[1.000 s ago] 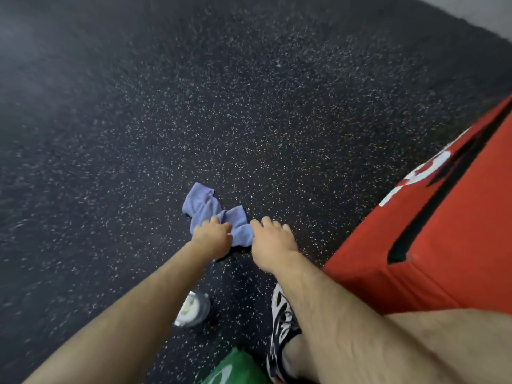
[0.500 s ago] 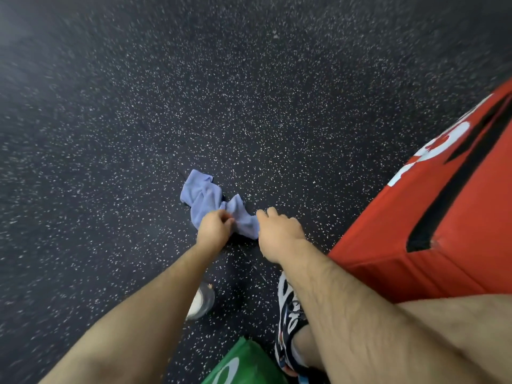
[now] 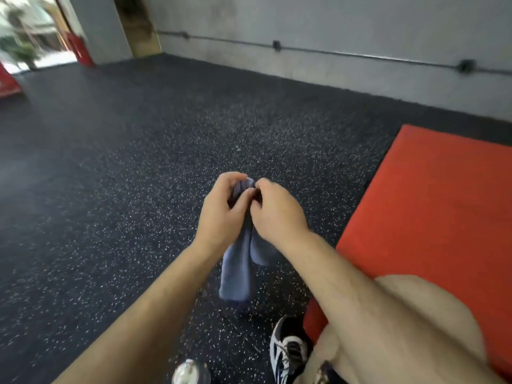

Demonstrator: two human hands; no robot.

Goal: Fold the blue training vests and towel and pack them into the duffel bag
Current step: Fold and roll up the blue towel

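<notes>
A: Grip?

B: Both hands raised above the floor (image 3: 124,195), knuckles nearly touching. Left hand (image 3: 219,214): fingers curled, pinching the top of the towel (image 3: 237,275). Right hand (image 3: 277,214): the same, thumb and fingers closed on the cloth just beside the left.

A: Where's the towel?

B: Bunched between the two hands at the top. The rest hangs straight down below the grip in two folds, between the forearms. Cannot tell whether its lower end touches the floor.

A: Around the grip?

B: Floor dark and speckled, below and beyond the hands. Red mat (image 3: 432,206) to the right of the grip, with a bare knee (image 3: 415,314) over its near part. Shoe (image 3: 288,353) below the grip, right of the hanging end. Bottle (image 3: 188,374) top at the bottom edge, under the left forearm. Grey wall (image 3: 332,26) far beyond the hands, with a pipe (image 3: 360,55) running along it.
</notes>
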